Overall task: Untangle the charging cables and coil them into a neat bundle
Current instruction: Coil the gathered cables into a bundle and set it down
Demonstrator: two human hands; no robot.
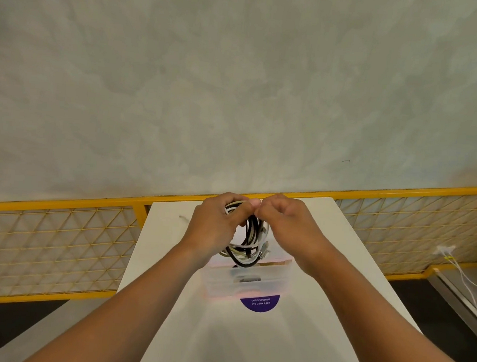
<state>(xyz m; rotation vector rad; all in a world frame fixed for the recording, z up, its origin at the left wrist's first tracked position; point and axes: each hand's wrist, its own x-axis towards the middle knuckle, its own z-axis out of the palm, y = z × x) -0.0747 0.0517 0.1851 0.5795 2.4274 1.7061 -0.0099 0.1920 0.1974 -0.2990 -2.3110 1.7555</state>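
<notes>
Above the desk's (164, 232) far end, left hand (216, 227) grips the coiled black-and-white cables (251, 239). Right hand (288, 227) is curled at 3 o'clock of it, grasp unclear. Coil hangs over clear box (252, 284); purple sticker (260, 304) sits at box's 6 o'clock.

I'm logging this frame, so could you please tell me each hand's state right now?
Left hand: holding the cable bundle.
Right hand: fingers curled beside the bundle; whether it pinches a cable cannot be told.
</notes>
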